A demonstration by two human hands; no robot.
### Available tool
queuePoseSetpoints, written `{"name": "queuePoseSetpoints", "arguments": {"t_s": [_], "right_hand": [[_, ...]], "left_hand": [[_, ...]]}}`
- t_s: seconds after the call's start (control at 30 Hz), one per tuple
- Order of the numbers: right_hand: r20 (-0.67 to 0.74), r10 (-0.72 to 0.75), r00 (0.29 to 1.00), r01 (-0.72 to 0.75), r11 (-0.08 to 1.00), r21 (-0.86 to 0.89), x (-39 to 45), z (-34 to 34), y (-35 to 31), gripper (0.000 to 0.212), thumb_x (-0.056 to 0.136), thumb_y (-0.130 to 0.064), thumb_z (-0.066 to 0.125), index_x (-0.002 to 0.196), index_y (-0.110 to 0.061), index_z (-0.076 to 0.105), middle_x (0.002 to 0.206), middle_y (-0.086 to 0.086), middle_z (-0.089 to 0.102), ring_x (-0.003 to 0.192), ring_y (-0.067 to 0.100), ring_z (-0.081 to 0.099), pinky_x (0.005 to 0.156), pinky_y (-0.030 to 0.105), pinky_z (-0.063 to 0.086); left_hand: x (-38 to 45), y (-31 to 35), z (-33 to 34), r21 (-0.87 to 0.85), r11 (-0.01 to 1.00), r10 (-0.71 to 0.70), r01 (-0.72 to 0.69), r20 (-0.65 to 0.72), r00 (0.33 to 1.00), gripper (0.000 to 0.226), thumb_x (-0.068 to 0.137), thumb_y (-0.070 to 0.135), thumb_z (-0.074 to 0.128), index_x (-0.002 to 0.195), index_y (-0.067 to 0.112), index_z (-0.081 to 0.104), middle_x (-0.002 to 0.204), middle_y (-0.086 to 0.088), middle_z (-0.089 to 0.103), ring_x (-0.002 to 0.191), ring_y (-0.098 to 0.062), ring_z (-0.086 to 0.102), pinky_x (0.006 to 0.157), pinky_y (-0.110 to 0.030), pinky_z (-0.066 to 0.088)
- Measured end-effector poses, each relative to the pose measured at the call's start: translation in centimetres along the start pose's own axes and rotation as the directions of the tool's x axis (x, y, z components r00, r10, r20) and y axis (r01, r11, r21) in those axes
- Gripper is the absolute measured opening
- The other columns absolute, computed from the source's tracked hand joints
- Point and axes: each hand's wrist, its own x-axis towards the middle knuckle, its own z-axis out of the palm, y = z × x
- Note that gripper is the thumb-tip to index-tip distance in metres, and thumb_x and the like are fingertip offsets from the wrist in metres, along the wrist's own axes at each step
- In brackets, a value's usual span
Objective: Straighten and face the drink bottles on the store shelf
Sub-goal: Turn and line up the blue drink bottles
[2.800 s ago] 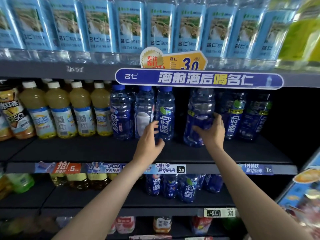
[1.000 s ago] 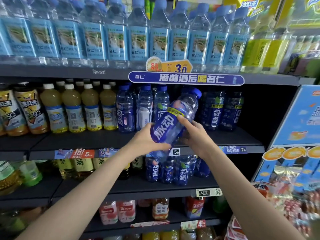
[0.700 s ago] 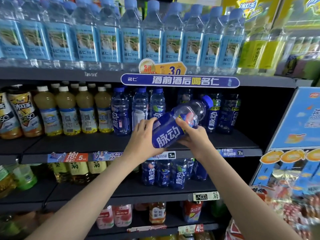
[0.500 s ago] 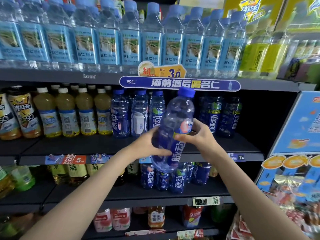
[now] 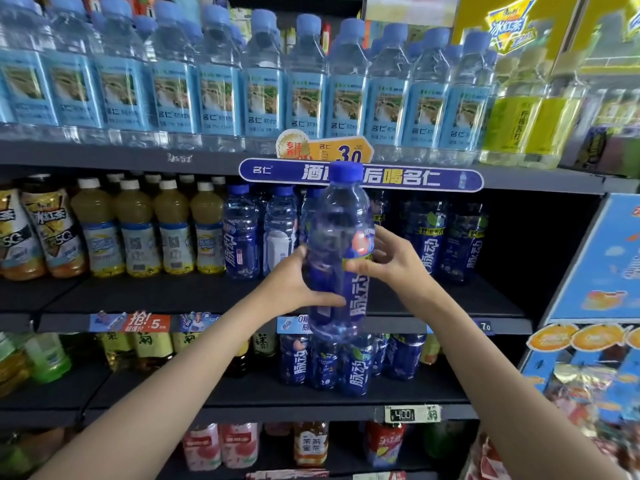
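Both the left hand [image 5: 294, 285] and right hand [image 5: 398, 265] curl their fingers around an upright blue bottle [image 5: 337, 258] held off the middle shelf [image 5: 173, 296], label turned right, so facing and reshelving remain, beside a backward-facing neighbour [image 5: 280, 233]

Two bare forearms rise from the bottom corners of the frame toward its centre. No sleeve shows on either. The left grip [image 5: 294, 285] and the right grip [image 5: 394, 261] wear no gloves, and the nails look short and plain.
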Motion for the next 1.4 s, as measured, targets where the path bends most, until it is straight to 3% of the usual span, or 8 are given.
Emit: {"name": "queuePoseSetpoints", "arguments": {"t_s": [0.17, 0.37, 0.47, 0.6, 0.77, 1.0, 1.2, 1.4], "right_hand": [[-0.018, 0.174, 0.985, -0.169, 0.976, 0.138, -1.1, 0.2, 0.5, 0.042, 0.072, -0.026, 0.076, 0.112, -0.021, 0.061, 0.110, 0.004, 0.070, 0.101, 0.019, 0.067, 0.095, 0.043, 0.051], [-0.069, 0.318, 0.946, -0.287, 0.916, 0.280, -2.2, 0.9, 0.7, 0.043, 0.081, -0.022, 0.070, 0.121, -0.016, 0.054, 0.112, 0.010, 0.068, 0.093, 0.022, 0.068, 0.083, 0.038, 0.057], [-0.125, 0.488, 0.864, -0.403, 0.818, 0.411, -1.7, 1.2, 0.9, 0.059, 0.083, -0.028, 0.070, 0.134, -0.022, 0.041, 0.116, 0.013, 0.063, 0.089, 0.026, 0.066, 0.071, 0.040, 0.057], [-0.176, 0.629, 0.757, -0.496, 0.729, 0.471, -1.1, 1.7, 0.7, 0.058, 0.089, -0.041, 0.062, 0.136, -0.016, 0.041, 0.104, 0.011, 0.064, 0.075, 0.024, 0.065, 0.052, 0.029, 0.054], [-0.031, 0.597, 0.802, -0.534, 0.738, 0.412, -1.6, 1.9, -0.2, 0.076, 0.083, -0.033, 0.070, 0.145, -0.024, 0.027, 0.121, 0.012, 0.062, 0.095, 0.027, 0.066, 0.063, 0.038, 0.058], [0.049, 0.514, 0.857, -0.513, 0.838, 0.183, -2.2, 2.5, -1.3, 0.100, 0.082, -0.029, 0.071, 0.148, -0.041, -0.003, 0.111, -0.003, 0.063, 0.090, 0.021, 0.069, 0.065, 0.037, 0.057], [0.018, 0.444, 0.896, -0.437, 0.871, 0.227, -2.3, 2.8, -0.2, 0.096, 0.082, -0.026, 0.070, 0.149, -0.043, 0.003, 0.111, -0.005, 0.065, 0.083, 0.017, 0.071, 0.062, 0.034, 0.057], [0.025, 0.428, 0.903, -0.420, 0.873, 0.247, -1.8, 2.2, 0.7, 0.089, 0.083, -0.026, 0.069, 0.149, -0.043, 0.011, 0.117, -0.001, 0.064, 0.085, 0.019, 0.071, 0.062, 0.034, 0.058]], "left_hand": [[-0.3, 0.2, -0.5, -0.121, 0.982, -0.123, 0.148, 0.191, 0.974, 0.079, 0.061, 0.034, 0.082, 0.128, 0.032, 0.041, 0.125, 0.016, 0.053, 0.118, -0.003, 0.049, 0.097, -0.020, 0.040], [-1.0, 0.2, -0.7, -0.137, 0.958, -0.195, 0.252, 0.332, 0.923, 0.083, 0.064, 0.040, 0.077, 0.136, 0.024, 0.040, 0.132, 0.005, 0.054, 0.118, -0.009, 0.053, 0.101, -0.030, 0.043], [-1.5, 1.1, -0.8, -0.222, 0.914, -0.256, 0.338, 0.329, 0.909, 0.076, 0.077, 0.036, 0.068, 0.141, 0.038, 0.027, 0.125, 0.003, 0.057, 0.108, -0.014, 0.060, 0.090, -0.034, 0.050], [-2.1, 2.0, -0.7, -0.305, 0.884, -0.216, 0.355, 0.407, 0.888, 0.087, 0.064, 0.032, 0.076, 0.134, 0.055, 0.030, 0.121, 0.008, 0.058, 0.105, -0.017, 0.064, 0.094, -0.044, 0.050], [-2.0, 2.5, -0.7, -0.340, 0.871, -0.249, 0.356, 0.319, 0.914, 0.062, 0.078, 0.022, 0.074, 0.127, 0.047, 0.046, 0.118, -0.004, 0.065, 0.100, -0.021, 0.067, 0.090, -0.044, 0.052], [-2.4, 2.5, -1.6, -0.338, 0.873, -0.243, 0.351, 0.322, 0.915, 0.062, 0.077, 0.021, 0.073, 0.128, 0.045, 0.047, 0.109, -0.005, 0.069, 0.100, -0.021, 0.067, 0.094, -0.044, 0.050], [-2.5, 2.2, -1.8, -0.349, 0.874, -0.216, 0.339, 0.346, 0.913, 0.089, 0.052, 0.030, 0.080, 0.132, 0.043, 0.045, 0.122, -0.004, 0.062, 0.102, -0.022, 0.066, 0.095, -0.044, 0.049], [-1.6, 1.7, -1.6, -0.351, 0.876, -0.192, 0.330, 0.372, 0.908, 0.090, 0.054, 0.029, 0.079, 0.135, 0.039, 0.043, 0.121, -0.003, 0.061, 0.102, -0.021, 0.066, 0.093, -0.044, 0.050]]}}
